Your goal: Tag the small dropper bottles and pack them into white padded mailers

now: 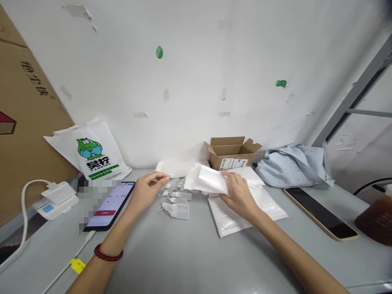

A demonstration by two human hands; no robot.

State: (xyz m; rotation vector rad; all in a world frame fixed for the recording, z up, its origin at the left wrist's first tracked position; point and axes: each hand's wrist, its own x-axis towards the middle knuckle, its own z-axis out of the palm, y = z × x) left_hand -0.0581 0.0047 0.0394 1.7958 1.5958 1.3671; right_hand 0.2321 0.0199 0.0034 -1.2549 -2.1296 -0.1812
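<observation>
My right hand (238,192) grips a white bubble mailer (204,179) and holds it tilted above the grey table (183,253). My left hand (149,188) reaches over a cluster of several small clear squeeze bottles (177,202), its fingers pinched together by the mailer's left end; what they pinch I cannot make out. A stack of flat white bubble mailers (245,210) lies under my right hand. Around my left wrist is a dark red bead bracelet (108,254).
A phone (108,206) showing a timer lies at the left on a charging cable. A second phone (320,212) lies dark at the right beside a blue cloth (294,163). A small open cardboard box (232,153), a printed white bag (92,153) and a large carton (24,122) stand along the wall.
</observation>
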